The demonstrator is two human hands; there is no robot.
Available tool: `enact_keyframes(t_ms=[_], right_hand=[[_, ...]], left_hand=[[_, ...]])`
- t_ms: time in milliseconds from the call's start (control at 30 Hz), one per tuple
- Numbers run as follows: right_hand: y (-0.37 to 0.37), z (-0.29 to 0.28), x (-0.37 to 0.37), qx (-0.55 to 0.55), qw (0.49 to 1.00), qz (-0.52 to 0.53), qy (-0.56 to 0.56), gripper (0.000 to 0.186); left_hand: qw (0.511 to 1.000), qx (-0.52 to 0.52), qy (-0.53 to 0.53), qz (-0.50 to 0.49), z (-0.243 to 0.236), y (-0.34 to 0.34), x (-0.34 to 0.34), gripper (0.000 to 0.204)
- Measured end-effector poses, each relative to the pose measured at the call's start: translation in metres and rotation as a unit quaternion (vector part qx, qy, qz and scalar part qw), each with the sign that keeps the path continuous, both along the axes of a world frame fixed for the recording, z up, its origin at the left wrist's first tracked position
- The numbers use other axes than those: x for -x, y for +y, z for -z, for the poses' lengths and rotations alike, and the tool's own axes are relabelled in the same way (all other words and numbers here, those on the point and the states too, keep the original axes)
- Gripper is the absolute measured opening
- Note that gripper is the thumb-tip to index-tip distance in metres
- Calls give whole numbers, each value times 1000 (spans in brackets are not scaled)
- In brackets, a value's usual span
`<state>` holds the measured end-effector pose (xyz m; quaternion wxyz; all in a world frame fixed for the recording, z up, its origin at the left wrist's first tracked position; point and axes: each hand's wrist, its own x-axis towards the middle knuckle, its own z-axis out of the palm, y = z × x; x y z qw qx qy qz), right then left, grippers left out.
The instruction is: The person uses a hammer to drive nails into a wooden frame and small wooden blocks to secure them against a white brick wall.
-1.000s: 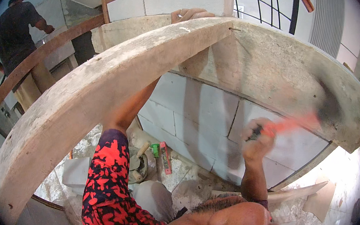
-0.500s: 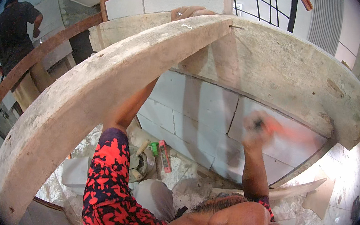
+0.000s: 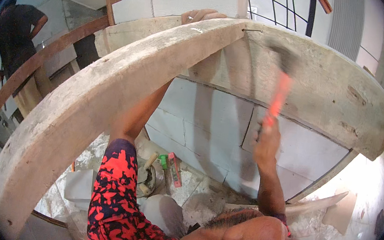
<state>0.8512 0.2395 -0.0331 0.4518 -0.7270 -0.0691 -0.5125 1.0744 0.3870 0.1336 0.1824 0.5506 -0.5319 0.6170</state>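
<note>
A long pale wooden plank [image 3: 126, 72] curves up from the lower left and meets a second plank [image 3: 320, 77] near the top middle. At that corner a nail [image 3: 253, 31] sticks out sideways. My left hand [image 3: 203, 16] reaches behind the first plank, its fingers bent over the far edge beside the corner; the rest of the hand is hidden. My right hand [image 3: 269, 139] is closed around the handle of a hammer [image 3: 279, 89] with a red-orange grip. The dark head, blurred by motion, is raised in front of the second plank, right of the nail and apart from it.
Below the planks stands a white block wall [image 3: 211, 117]. On the littered floor lie a red spirit level [image 3: 175, 169], a green object [image 3: 163, 161] and a white block [image 3: 79, 184]. Another person [image 3: 16, 43] stands at the far left, beyond a brown wooden strip [image 3: 41, 67].
My right hand has turned the hammer from pointing sideways over the block wall to upright, its head now up near the nail. My left hand keeps its place on the plank.
</note>
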Motion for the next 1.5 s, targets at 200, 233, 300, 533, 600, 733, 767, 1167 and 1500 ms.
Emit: enact_keyframes(t_ms=[200,233,300,533,600,733,767,1167,1500], right_hand=[[14,-18,17,-143,940,-171,-259,48],[-8,-3,9,-158,965,-115,-173,50],[-6,-9,2,-162,985,-66,8,53],[-6,-25,22,-325,863,-386,-20,57],[-3,-24,20,-324,893,-309,35,58],[-4,-7,8,-174,967,-177,55,59],[1,-10,7,-147,977,-147,47,59],[2,-3,10,-198,966,-160,-42,58],[-5,-3,1,-83,991,-96,36,57]], left_hand=[[999,27,-15,-16,2,10,-2,32],[999,30,-9,-10,3,2,-2,32],[998,-7,20,-55,-2,1,-1,32],[998,-10,35,-60,4,4,7,29],[996,-6,38,-83,2,4,6,27],[999,17,18,-39,-6,-4,33,25],[999,19,14,-31,-7,-1,35,24],[999,7,28,-33,-5,3,17,27],[1000,-1,-27,9,-9,2,15,26]])
